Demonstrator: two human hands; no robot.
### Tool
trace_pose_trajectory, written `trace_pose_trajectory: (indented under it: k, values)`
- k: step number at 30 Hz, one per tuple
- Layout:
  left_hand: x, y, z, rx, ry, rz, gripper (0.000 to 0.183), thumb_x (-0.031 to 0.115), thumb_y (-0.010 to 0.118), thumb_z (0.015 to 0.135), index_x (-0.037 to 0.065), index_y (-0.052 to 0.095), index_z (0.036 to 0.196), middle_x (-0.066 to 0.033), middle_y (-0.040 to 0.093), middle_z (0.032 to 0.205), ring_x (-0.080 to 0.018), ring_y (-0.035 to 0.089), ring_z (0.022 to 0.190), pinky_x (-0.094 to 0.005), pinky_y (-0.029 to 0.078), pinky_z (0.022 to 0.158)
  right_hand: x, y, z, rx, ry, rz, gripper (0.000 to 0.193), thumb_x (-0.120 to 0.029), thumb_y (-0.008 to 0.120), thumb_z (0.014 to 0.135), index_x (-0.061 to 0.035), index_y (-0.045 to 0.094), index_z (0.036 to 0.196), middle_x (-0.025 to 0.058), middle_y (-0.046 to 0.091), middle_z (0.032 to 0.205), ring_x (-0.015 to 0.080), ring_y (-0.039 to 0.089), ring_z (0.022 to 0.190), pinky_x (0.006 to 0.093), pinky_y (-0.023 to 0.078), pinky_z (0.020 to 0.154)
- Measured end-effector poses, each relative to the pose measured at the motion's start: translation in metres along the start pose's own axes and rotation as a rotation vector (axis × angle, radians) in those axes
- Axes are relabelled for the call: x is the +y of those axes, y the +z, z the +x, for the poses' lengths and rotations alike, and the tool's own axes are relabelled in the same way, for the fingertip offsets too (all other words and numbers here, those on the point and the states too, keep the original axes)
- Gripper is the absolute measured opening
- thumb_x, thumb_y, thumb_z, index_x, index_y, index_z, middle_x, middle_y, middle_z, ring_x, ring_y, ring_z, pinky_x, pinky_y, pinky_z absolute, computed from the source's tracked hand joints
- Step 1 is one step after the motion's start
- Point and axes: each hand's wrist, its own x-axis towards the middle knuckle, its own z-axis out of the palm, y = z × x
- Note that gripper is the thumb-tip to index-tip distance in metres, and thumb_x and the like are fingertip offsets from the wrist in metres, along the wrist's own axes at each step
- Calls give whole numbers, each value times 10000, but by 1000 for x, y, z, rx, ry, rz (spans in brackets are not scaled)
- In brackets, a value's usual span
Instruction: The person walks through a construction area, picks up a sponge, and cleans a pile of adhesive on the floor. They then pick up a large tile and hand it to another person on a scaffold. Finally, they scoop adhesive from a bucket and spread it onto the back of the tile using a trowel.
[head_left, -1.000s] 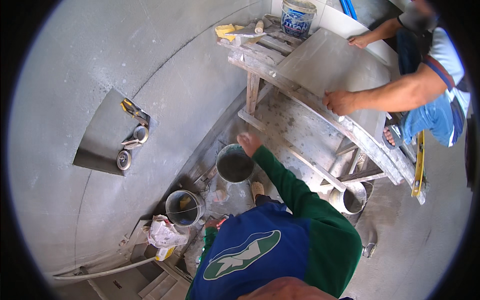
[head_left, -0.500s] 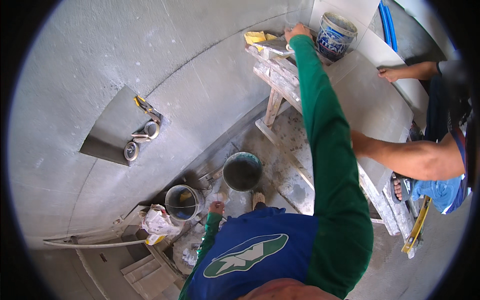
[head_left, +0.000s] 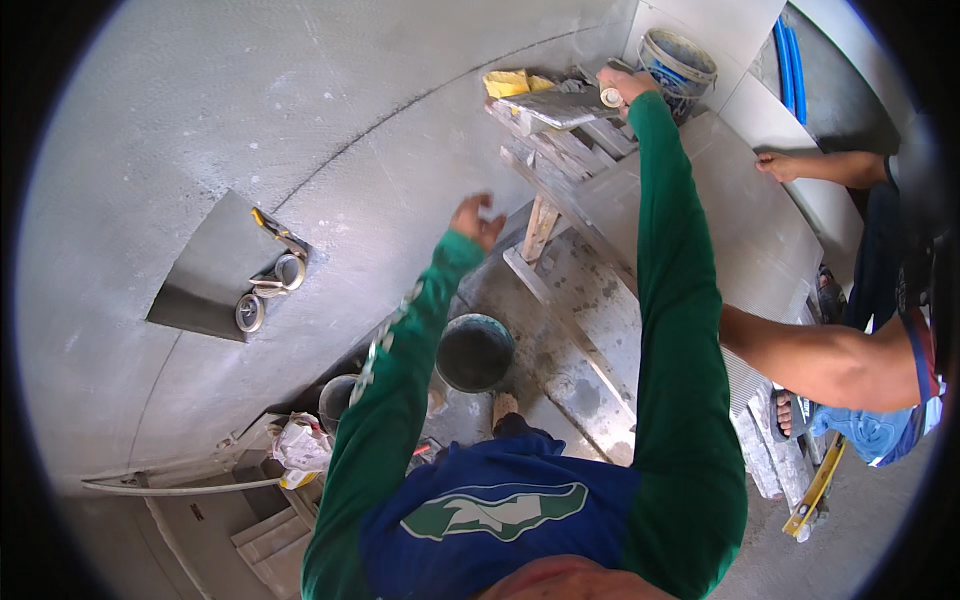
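My right hand (head_left: 630, 86) is closed around the round-ended handle of a flat steel trowel (head_left: 562, 106) at the far end of a wooden trestle bench (head_left: 535, 165). A yellow crumpled piece (head_left: 515, 83) lies beside the blade. Just right of that hand stands a blue-and-white bucket (head_left: 682, 62) with a crusted rim. My left hand (head_left: 478, 220) is raised in front of the grey wall, holding nothing, its fingers apart and slightly curled. A large grey tile (head_left: 745, 190) lies on the bench, partly hidden by my right arm.
At the right a co-worker's hand (head_left: 776, 166) is near the tile's edge. A dark bucket (head_left: 475, 352), another bucket (head_left: 340, 400) and a white bag (head_left: 300, 440) stand on the floor. Pliers (head_left: 278, 230) and tape rolls (head_left: 290, 270) sit in a wall recess. A yellow spirit level (head_left: 816, 485) leans low right.
My left hand has risen from beside the floor buckets to in front of the wall. My right hand has moved slightly right and nearer, with the trowel's handle in it.
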Motion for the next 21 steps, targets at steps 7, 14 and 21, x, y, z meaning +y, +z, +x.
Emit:
trace_pose_trajectory:
  k: [7, 14, 21]
  values:
    - [20, 70, 146, -95, -382, -484, 460, 157, 776, 662, -38, 549, 1011, -143, 631, 851, -156, 603, 576, -280, 479, 454, 6, -22, -167, -61, -215, 513, 265, -142, 673, 732, 57, 591, 887, 89, 608, 723, 123, 578, 595, 244, 462, 530]
    - [15, 79, 168, 68, -299, -834, 210, -15, 630, 774, -93, 552, 952, -137, 635, 782, -200, 632, 608, -294, 549, 554, 51, -23, -309, -231, -53, 666, 214, -55, 613, 764, 6, 481, 921, 38, 516, 633, 105, 467, 400, 225, 369, 362]
    - [60, 10, 64, 276, -133, -909, 200, -25, 594, 785, -78, 570, 977, -92, 618, 876, -148, 596, 755, -276, 513, 655, 53, -6, -318, -20, -133, 380, 175, -64, 645, 772, -27, 492, 850, 16, 517, 613, 77, 460, 419, 211, 366, 380]
